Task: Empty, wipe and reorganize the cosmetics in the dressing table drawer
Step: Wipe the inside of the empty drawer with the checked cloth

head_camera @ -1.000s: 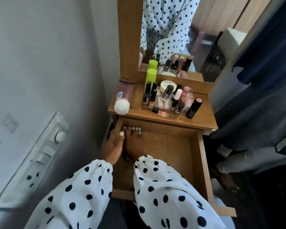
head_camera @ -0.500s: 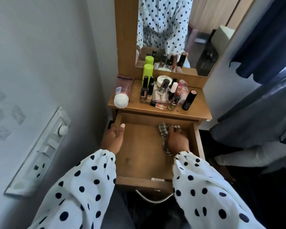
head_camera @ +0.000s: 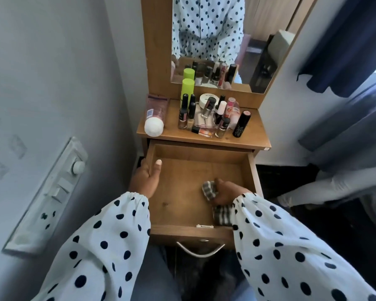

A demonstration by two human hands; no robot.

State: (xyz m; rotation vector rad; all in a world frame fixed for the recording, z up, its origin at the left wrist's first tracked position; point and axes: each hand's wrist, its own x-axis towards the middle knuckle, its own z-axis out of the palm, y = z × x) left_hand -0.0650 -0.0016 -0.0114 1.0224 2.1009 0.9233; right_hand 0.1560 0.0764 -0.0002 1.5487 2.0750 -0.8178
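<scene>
on the far left wall sits one white switch panel [head_camera: 52, 192] with a round knob. next, your left hand [head_camera: 147, 180] is clamped on the left wall of the single open drawer [head_camera: 182, 205], thumb inside, fingers hidden outside it. above, on the worktop [head_camera: 254, 137], one pink tube [head_camera: 154, 118] lies flat, one green bottle [head_camera: 187, 89] stands, and a crowded cluster of cosmetics [head_camera: 211, 118] follows; you cannot count these surely, since they overlap, but two dark-capped bottles lead and one black lipstick [head_camera: 241, 123] ends the row. further right in the drawer, your right hand [head_camera: 226, 192] is closed on one striped cloth [head_camera: 211, 190] pressed to the floor near the right wall; your sleeve covers part of the cloth.
</scene>
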